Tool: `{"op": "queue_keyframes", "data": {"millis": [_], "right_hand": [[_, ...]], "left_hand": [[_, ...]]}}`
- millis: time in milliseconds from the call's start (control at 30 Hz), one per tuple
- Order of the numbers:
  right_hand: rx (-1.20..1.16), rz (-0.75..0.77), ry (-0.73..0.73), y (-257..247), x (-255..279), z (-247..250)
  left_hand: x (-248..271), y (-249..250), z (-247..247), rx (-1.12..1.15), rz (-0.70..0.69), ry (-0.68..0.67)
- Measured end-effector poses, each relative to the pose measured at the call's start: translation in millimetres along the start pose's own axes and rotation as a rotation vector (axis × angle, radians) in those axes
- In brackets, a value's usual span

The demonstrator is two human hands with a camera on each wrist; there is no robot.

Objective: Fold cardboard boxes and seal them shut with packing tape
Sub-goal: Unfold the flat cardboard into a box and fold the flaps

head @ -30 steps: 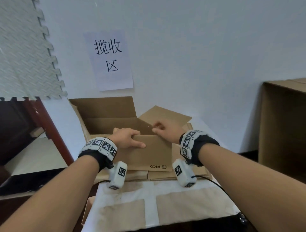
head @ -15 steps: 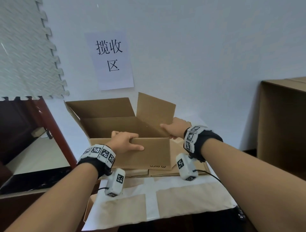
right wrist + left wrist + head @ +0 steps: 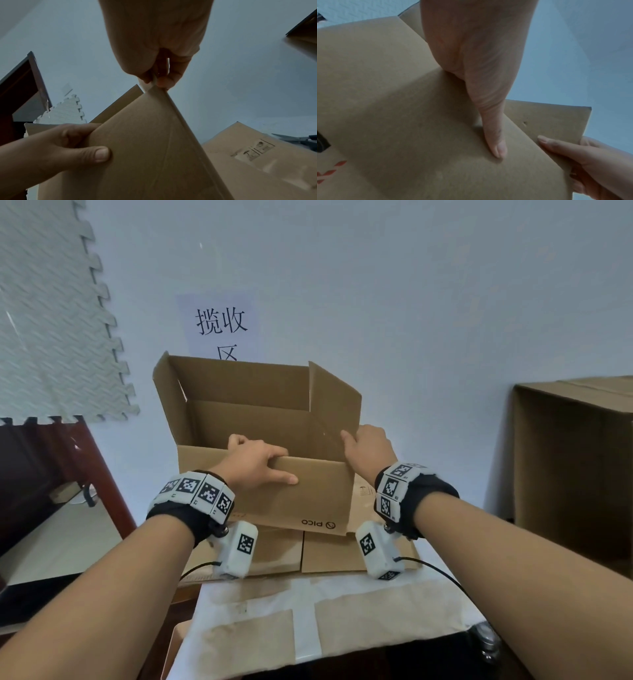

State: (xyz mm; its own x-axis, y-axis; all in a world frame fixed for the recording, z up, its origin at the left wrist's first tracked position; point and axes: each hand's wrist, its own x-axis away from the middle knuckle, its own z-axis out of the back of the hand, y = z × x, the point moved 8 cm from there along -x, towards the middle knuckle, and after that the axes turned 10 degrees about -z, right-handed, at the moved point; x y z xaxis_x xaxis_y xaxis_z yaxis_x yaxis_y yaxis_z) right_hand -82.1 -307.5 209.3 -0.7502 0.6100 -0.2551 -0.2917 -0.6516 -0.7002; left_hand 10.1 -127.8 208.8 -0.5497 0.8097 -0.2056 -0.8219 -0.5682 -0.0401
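Nearest the person, a white sheet patched with brown paper (image 3: 342, 607) is lying over the front of the desk (image 3: 51, 542), and flat cardboard sheets (image 3: 329, 553) are resting on it just beneath both wrists. Above these, the left hand (image 3: 255, 465) is holding the near wall of an opened cardboard box (image 3: 308, 491): its grip is pinching that wall's top edge, the fingers hooking over into the box and the thumb (image 3: 494, 136) pressing flat on the outer face. Just to the right of that grip, the right hand (image 3: 368, 448) is holding the box's near right corner, its grip pinching the upright edge there between thumb and curled fingers (image 3: 168, 77). Beyond both grips, the box's far flap (image 3: 239, 381) and right flap (image 3: 337, 402) are standing up. Further right of the right grip, scissors (image 3: 298, 139) are lying past the printed sheet, and a big brown box (image 3: 575, 460) is standing well apart. Behind everything, a paper sign (image 3: 221, 323) is hanging on the wall, with a grey foam mat (image 3: 51, 320) off to the left.
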Motion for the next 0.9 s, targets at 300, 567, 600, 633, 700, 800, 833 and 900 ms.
{"op": "queue_keyframes", "data": {"millis": [300,567,600,633,700,800,833,900], "right_hand": [[-0.255,-0.042,0.172,-4.3,4.0,50.2],[-0.301,0.027,0.33,-20.1,12.2,97.4],[-0.283,0.031,0.332,-19.4,14.3,100.6],[-0.264,0.029,0.326,-16.7,16.9,101.7],[-0.236,0.015,0.311,-8.6,22.4,102.0],[-0.195,-0.009,0.291,3.4,27.2,99.7],[-0.179,-0.023,0.278,7.3,28.0,97.7],[-0.137,-0.056,0.243,16.6,28.9,90.3]], "left_hand": [[7.2,20.9,47.0,0.004,-0.071,0.109],[1.0,40.0,89.9,-0.092,-0.088,0.206],[-0.9,42.2,90.9,-0.101,-0.09,0.191],[-2.0,45.1,90.1,-0.105,-0.095,0.171],[-2.4,52.5,84.7,-0.098,-0.109,0.134],[-0.9,62.2,72.0,-0.028,-0.122,0.094],[-1.3,63.4,64.6,0.001,-0.126,0.071],[-2.0,63.4,44.2,0.046,-0.128,0.018]]}}
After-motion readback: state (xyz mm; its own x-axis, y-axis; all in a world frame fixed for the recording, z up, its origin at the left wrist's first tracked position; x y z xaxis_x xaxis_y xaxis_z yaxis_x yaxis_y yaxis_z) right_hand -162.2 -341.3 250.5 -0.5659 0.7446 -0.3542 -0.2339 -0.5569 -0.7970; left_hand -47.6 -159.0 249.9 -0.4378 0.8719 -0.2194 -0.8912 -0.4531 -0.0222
